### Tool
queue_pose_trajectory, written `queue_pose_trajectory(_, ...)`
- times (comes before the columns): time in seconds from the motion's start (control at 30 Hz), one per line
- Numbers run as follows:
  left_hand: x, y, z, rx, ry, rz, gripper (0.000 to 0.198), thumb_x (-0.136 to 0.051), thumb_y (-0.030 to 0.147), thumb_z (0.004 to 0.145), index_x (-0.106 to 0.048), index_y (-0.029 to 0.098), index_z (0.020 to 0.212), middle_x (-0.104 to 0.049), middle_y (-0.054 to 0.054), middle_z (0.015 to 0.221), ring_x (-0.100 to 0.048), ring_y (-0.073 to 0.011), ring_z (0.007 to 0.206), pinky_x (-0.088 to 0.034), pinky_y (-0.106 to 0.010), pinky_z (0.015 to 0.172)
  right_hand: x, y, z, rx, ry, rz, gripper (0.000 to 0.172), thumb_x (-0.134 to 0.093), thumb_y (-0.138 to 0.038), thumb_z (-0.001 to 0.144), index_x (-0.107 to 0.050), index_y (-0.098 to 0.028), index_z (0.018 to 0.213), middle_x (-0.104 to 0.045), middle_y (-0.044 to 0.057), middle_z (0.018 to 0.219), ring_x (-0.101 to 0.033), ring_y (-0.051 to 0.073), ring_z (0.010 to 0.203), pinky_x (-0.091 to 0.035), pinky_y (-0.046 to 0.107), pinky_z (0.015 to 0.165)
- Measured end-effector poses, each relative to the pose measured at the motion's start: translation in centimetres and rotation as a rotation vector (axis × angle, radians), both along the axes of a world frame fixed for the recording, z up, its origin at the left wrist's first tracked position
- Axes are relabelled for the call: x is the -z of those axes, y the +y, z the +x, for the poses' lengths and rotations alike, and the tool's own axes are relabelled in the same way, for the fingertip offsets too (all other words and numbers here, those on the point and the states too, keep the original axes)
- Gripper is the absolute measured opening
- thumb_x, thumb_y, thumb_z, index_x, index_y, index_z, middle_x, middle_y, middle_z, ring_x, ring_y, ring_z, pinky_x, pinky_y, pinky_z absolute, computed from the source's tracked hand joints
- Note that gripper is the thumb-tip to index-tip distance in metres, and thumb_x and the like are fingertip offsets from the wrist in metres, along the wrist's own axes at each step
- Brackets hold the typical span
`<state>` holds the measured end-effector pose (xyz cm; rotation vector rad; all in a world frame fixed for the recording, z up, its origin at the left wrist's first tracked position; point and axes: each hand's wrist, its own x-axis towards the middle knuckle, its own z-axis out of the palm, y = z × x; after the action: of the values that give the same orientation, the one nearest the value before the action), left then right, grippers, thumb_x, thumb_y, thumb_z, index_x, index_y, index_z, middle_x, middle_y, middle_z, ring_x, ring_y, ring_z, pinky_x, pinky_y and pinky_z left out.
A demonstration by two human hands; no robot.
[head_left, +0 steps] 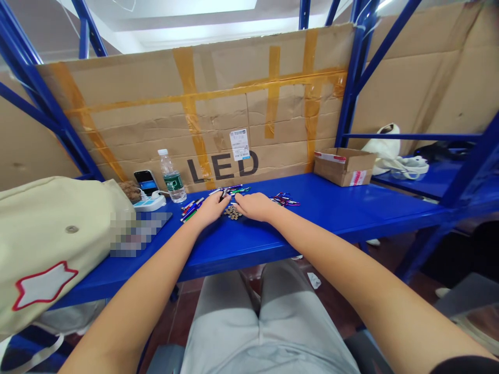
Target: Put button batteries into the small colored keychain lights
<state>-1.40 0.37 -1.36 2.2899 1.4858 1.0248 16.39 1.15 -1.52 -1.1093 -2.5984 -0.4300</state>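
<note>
The left hand (210,209) and right hand (253,206) lie open, a little pile of metal bits (233,212) between them.

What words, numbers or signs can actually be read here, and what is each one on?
"LED", in large black letters on the cardboard sheet.
White sticker on that sheet: its print is too small to read.
Green label on the water bottle: too small to read.
Red-and-white label on the cardboard box: too small to read.
Pixelated patch beside the bag: too blurred to read.
</note>
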Motion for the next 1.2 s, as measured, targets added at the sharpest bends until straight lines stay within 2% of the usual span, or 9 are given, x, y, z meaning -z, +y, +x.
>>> queue_pose_trajectory(0.13,0.0,-0.1,0.2,0.0,-0.02,0.003,0.033,-0.042,0.047,0.087,-0.053,0.017,0.079,-0.055,0.001,0.062,-0.052,-0.0173,0.068,-0.043,-0.028,0.066,-0.2,0.0,-0.3,0.06,0.002,0.003,0.037,-0.028,-0.037,0.097,-0.054,-0.013,0.108,-0.069,0.016,0.1,-0.065,0.028,0.093,-0.046,0.035,0.076)
queue_pose_trajectory(0.27,0.2,0.1,-0.1,0.018,-0.052,0.009,0.034,-0.045,0.048,0.086,-0.058,0.016,0.084,-0.058,0.0,0.067,-0.054,-0.0176,0.071,-0.045,-0.029,0.069,-0.6,0.2,-0.1,0.134,0.098,-0.002,0.035,-0.028,-0.037,0.097,-0.053,-0.015,0.109,-0.068,0.015,0.101,-0.065,0.026,0.092,-0.045,0.033,0.076)
queue_pose_trajectory(0.4,0.4,0.1,-0.1,0.072,0.045,0.031,0.029,-0.05,0.043,0.084,-0.06,0.016,0.082,-0.06,-0.001,0.071,-0.054,-0.0179,0.073,-0.045,-0.03,0.073,-0.8,0.2,0.0,0.169,0.144,-0.003,0.033,-0.028,-0.036,0.097,-0.051,-0.015,0.11,-0.068,0.014,0.1,-0.065,0.026,0.091,-0.044,0.033,0.076)
queue_pose_trajectory(0.57,0.5,0.1,0.1,0.063,0.148,0.034,0.027,-0.046,0.039,0.086,-0.056,0.017,0.074,-0.057,0.0,0.07,-0.05,-0.016,0.067,-0.042,-0.029,0.066,-0.7,0.1,0.0,0.149,0.105,0.007,0.034,-0.027,-0.036,0.097,-0.051,-0.015,0.11,-0.068,0.014,0.101,-0.065,0.027,0.092,-0.045,0.033,0.076)
queue_pose_trajectory(0.83,0.4,0.3,0.0,0.115,-0.034,-0.051,0.028,-0.047,0.043,0.086,-0.055,0.016,0.084,-0.046,0.003,0.059,-0.042,-0.0125,0.056,-0.037,-0.025,0.054,-0.6,0.2,0.2,0.127,0.063,0.035,0.037,-0.026,-0.037,0.097,-0.05,-0.013,0.112,-0.068,0.016,0.101,-0.065,0.027,0.092,-0.045,0.034,0.076)
queue_pose_trajectory(1.03,0.8,1.0,-0.8,-0.019,-0.039,0.014,0.027,-0.058,0.04,0.078,-0.054,0.017,0.092,-0.056,0.001,0.071,-0.05,-0.0139,0.064,-0.042,-0.026,0.06,-0.4,1.1,0.8,0.102,0.128,-0.018,0.035,-0.026,-0.039,0.098,-0.049,-0.016,0.112,-0.068,0.013,0.104,-0.064,0.025,0.094,-0.044,0.032,0.076)
queue_pose_trajectory(1.2,0.8,2.3,-1.7,-0.017,-0.065,-0.051,0.03,-0.053,0.041,0.081,-0.055,0.017,0.099,-0.062,-0.001,0.076,-0.058,-0.0156,0.063,-0.046,-0.029,0.062,-0.5,2.1,1.7,0.155,0.261,-0.149,0.036,-0.025,-0.04,0.098,-0.051,-0.018,0.109,-0.066,0.012,0.108,-0.063,0.024,0.096,-0.043,0.03,0.077)
